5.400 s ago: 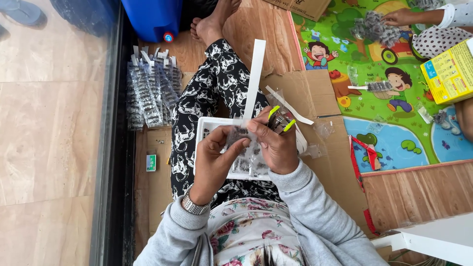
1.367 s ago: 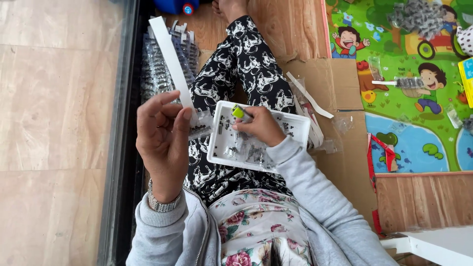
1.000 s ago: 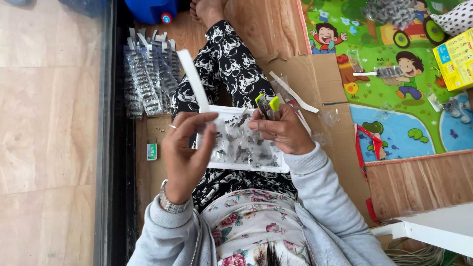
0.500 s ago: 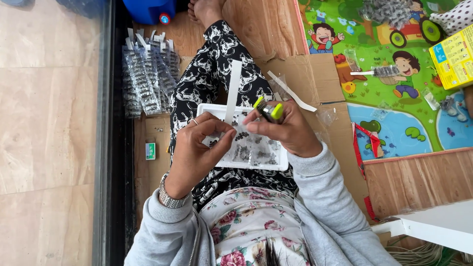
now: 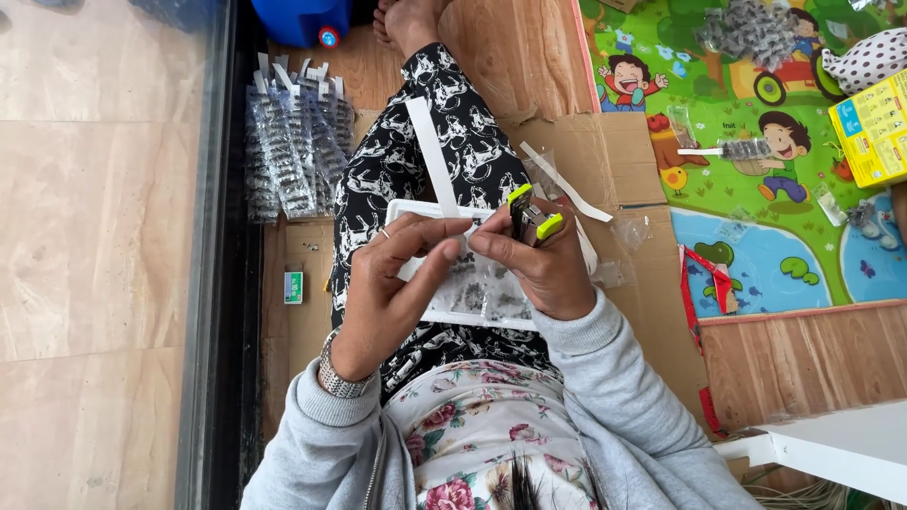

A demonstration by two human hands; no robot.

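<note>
Colourful cartoon play mat (image 5: 756,170), yellow box (image 5: 874,127), blue container (image 5: 307,19), flattened cardboard (image 5: 624,189), wooden floor (image 5: 803,364)

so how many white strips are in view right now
3: one white strip pinched in the left hand over the tray, one loose on the cardboard, one partly hidden beside the right hand at. More may be hidden.

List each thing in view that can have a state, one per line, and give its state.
left hand: pinching the white strip's lower end
right hand: holding a yellow-green and black tool
white strip: standing up from the fingers
white tray: on the lap, holding small dark parts
clear packets: piled on the floor
</note>
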